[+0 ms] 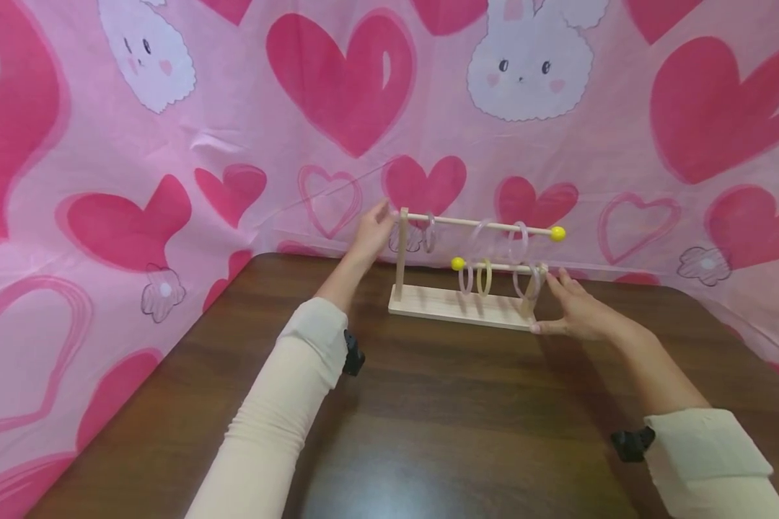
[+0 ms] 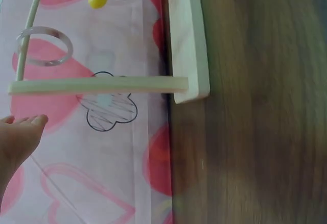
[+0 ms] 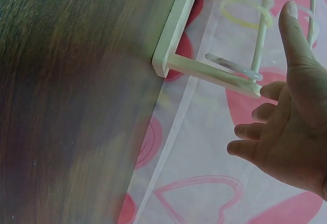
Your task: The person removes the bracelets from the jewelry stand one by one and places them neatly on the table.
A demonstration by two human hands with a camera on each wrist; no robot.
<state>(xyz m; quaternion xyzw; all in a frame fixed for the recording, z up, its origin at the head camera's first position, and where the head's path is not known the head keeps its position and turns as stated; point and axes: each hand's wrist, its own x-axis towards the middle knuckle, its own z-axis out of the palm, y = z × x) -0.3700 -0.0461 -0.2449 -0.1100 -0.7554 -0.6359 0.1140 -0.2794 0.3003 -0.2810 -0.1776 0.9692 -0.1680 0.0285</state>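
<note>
A light wooden bracelet stand (image 1: 457,308) stands at the far side of the table. Its tall left post carries an upper bar ending in a yellow ball (image 1: 557,233); the short right post carries a lower bar with another yellow ball (image 1: 457,264). Pale translucent bangles (image 1: 519,242) hang on both bars, with a yellow bangle (image 1: 485,278) on the lower one. My left hand (image 1: 373,235) is raised beside the top of the tall post, fingers extended. Beside the short post, my right hand (image 1: 578,310) has spread fingers; whether its fingertips touch the stand I cannot tell.
The brown wooden table (image 1: 389,411) reaches back to a pink cloth (image 1: 234,94) printed with hearts and rabbits, close behind the stand. Black devices (image 1: 353,353) sit at both cream sleeve cuffs (image 1: 318,335).
</note>
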